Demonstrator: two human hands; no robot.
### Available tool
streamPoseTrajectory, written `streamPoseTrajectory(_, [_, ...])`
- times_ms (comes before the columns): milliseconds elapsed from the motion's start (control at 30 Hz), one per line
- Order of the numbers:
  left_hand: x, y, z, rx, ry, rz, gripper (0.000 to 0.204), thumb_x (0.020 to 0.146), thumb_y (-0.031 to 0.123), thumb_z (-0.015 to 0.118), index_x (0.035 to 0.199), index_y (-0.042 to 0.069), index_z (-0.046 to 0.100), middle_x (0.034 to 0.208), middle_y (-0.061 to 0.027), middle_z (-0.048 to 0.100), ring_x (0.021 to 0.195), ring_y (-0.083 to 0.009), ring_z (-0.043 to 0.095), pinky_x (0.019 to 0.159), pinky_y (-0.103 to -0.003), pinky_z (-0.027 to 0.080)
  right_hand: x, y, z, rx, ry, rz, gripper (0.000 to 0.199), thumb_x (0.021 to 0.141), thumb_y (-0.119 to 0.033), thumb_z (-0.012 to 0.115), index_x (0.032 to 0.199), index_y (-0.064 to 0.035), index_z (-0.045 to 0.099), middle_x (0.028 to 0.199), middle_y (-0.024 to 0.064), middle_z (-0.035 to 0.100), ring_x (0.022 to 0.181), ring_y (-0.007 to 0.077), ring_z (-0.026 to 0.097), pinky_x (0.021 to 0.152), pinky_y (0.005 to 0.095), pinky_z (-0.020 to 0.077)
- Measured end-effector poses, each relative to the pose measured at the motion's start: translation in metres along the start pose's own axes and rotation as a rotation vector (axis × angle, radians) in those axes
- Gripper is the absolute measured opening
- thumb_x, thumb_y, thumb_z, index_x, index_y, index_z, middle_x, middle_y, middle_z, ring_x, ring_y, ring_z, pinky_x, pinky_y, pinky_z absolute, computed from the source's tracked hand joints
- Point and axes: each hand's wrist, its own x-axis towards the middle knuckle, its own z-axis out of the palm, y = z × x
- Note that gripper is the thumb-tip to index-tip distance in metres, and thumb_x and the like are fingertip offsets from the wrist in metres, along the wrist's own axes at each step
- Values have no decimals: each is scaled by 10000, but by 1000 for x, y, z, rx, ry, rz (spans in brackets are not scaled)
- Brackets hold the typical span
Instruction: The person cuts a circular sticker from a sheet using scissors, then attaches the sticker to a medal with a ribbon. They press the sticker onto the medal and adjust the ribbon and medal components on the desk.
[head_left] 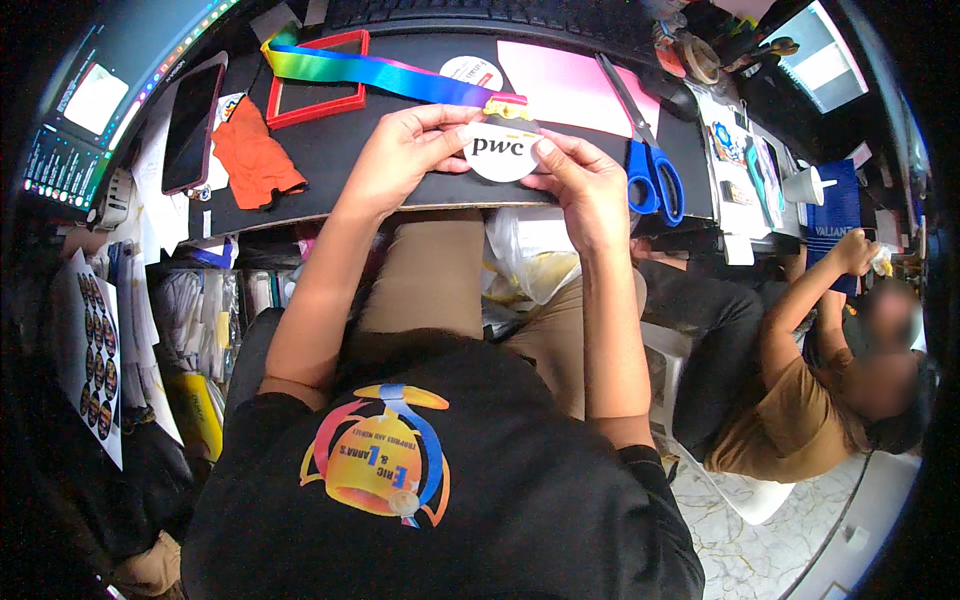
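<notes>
Between my two hands, at the front edge of the desk, is a medal with a round white sticker [503, 165] over its face. A bit of gold and red shows at the medal's top, where a rainbow ribbon [400, 80] joins it and trails off to the left. My left hand [405, 155] pinches the left rim, fingers behind and thumb at the edge. On the other side my right hand [585, 185] grips the rim, its thumb pressed on the white face. Whether the sticker lies flat all round, I cannot tell.
A red-edged frame [361, 98] lies under the ribbon, near an orange cloth [255, 160] and a phone [193, 128]. Behind the medal are another round white sticker [470, 72] and pink paper [570, 85]. Blue-handled scissors [655, 175] lie right. A co-worker [800, 410] sits at right.
</notes>
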Motion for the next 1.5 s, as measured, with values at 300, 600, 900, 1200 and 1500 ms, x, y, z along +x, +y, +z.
streamPoseTrajectory(300, [0, 1, -2, -31, -27, -8, 370, 956, 108, 649, 1290, -40, 598, 1231, -123, 659, 987, -143, 674, 784, -230, 593, 2, 3, 3, -26, 46, -31, 230, 893, -36, 711, 1081, 88, 667, 990, 157, 706, 806, 177, 699, 671, 257, 621])
streamPoseTrajectory(600, [0, 2, -2, -46, -32, 1, 363, 952, 105, 650, 1286, -30, 606, 1245, -119, 658, 995, -148, 676, 791, -233, 595, 4, 5, 1, 24, 26, -42, 227, 895, -44, 711, 1077, 88, 672, 991, 160, 706, 803, 179, 697, 675, 260, 622])
streamPoseTrajectory(900, [1, 1, -2, -73, -18, 10, 347, 960, 106, 638, 1283, -18, 616, 1253, -122, 654, 988, -142, 674, 779, -235, 599, 6, 7, 1, 62, 5, -78, 231, 893, -40, 712, 1078, 93, 674, 987, 166, 705, 801, 188, 700, 672, 265, 626])
streamPoseTrajectory(1200, [-1, 2, 2, -67, 30, 35, 360, 959, 132, 646, 1283, -22, 616, 1208, -126, 671, 979, -143, 676, 774, -235, 598, 6, 8, 1, 58, 8, -86, 241, 893, -41, 712, 1086, 96, 670, 1001, 175, 706, 810, 193, 704, 683, 265, 629])
streamPoseTrajectory(1500, [-1, 1, 4, -55, 64, 46, 361, 960, 159, 652, 1272, -22, 626, 1174, -114, 680, 965, -133, 670, 764, -239, 594, 5, 7, 4, 72, 3, -92, 256, 907, -62, 702, 1099, 102, 659, 986, 166, 709, 803, 186, 702, 680, 262, 624])
